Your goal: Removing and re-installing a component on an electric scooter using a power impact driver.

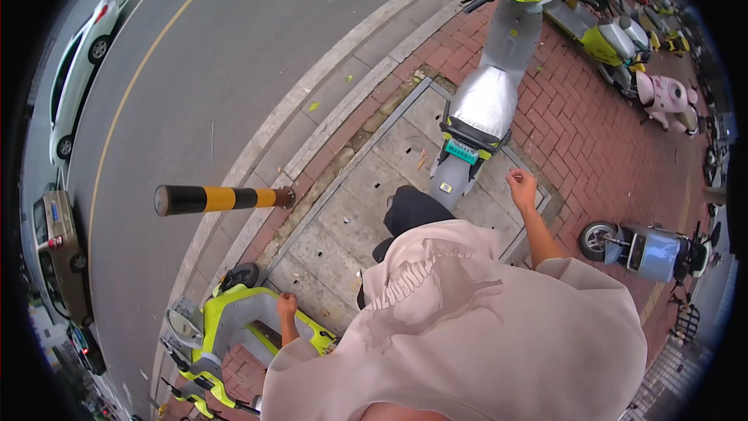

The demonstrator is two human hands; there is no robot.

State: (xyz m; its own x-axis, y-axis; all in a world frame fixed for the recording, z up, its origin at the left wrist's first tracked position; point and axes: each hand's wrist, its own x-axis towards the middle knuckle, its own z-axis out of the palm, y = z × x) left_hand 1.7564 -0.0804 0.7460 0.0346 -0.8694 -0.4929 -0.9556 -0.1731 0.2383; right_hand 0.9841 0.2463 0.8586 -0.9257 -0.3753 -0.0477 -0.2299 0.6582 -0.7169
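My right hand [522, 187] is out in front of my body on the right, its fingers curled in, with nothing showing in them. It is near the rear of a grey and lime-green scooter [512, 39] with a silver seat cover [486, 97], apart from it. On the left, my left hand [287, 306] is also curled closed, and I see nothing in it. Below and beside it is another lime-green scooter [234, 312]; whether the hand touches it I cannot tell. One dark-trousered leg shows below my beige shirt.
A black and yellow bollard [222, 199] rises by the kerb [308, 136] on the left. Beyond lies the road [210, 86] with a white car [82, 78] and a brown car [62, 257]. To the right, a blue-grey scooter [654, 253] and a pink scooter [662, 97] stand on red brick.
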